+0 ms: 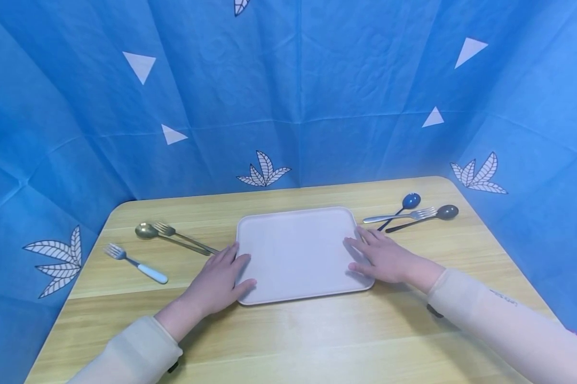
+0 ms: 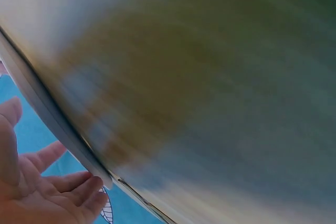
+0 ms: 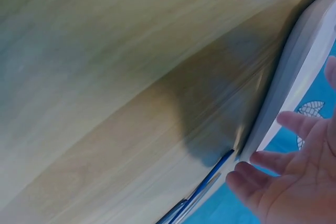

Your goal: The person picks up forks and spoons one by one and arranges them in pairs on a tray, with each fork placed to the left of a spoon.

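A pale rectangular tray (image 1: 298, 256) lies flat on the wooden table, bare inside. At its left side is my left hand (image 1: 223, 277), fingers spread and loosely extended over the rim. My right hand (image 1: 384, 256) is at the opposite side, its spread fingers reaching over the right rim. In the left wrist view, the left fingers (image 2: 79, 184) are right at the tray's edge (image 2: 47, 106). The right wrist view has the right hand (image 3: 304, 177) with its fingertips close to the tray wall (image 3: 283, 85). Neither hand curls round the tray.
Left of the tray lie a bronze spoon (image 1: 146, 230), a bronze fork (image 1: 165, 229) and a white-handled fork (image 1: 152, 273). To its right, a blue spoon (image 1: 411, 200), a silver fork (image 1: 420, 214) and a dark spoon (image 1: 447, 212) overlap. Blue cloth (image 1: 317, 106) hangs behind the table.
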Demonstrator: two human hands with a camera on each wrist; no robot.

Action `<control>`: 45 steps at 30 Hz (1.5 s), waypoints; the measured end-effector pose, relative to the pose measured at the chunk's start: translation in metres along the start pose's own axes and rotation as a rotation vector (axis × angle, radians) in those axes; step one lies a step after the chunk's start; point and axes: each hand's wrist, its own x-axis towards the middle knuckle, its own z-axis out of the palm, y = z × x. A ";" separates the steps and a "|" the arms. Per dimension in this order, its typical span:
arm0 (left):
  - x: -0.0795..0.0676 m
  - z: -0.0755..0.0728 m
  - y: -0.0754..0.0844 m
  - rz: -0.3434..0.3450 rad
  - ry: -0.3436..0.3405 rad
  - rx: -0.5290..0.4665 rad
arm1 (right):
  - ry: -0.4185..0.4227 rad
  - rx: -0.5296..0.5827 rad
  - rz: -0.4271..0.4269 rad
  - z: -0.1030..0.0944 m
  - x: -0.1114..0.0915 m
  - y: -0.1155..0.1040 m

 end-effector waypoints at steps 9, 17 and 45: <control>0.003 -0.001 0.001 -0.013 0.015 0.017 | 0.024 -0.009 -0.007 -0.004 0.002 -0.003; 0.004 -0.001 0.000 -0.011 0.046 0.060 | 0.079 -0.026 -0.016 -0.002 0.005 -0.002; 0.010 -0.001 0.008 -0.164 0.132 -0.130 | 0.206 0.103 0.165 -0.005 0.013 -0.009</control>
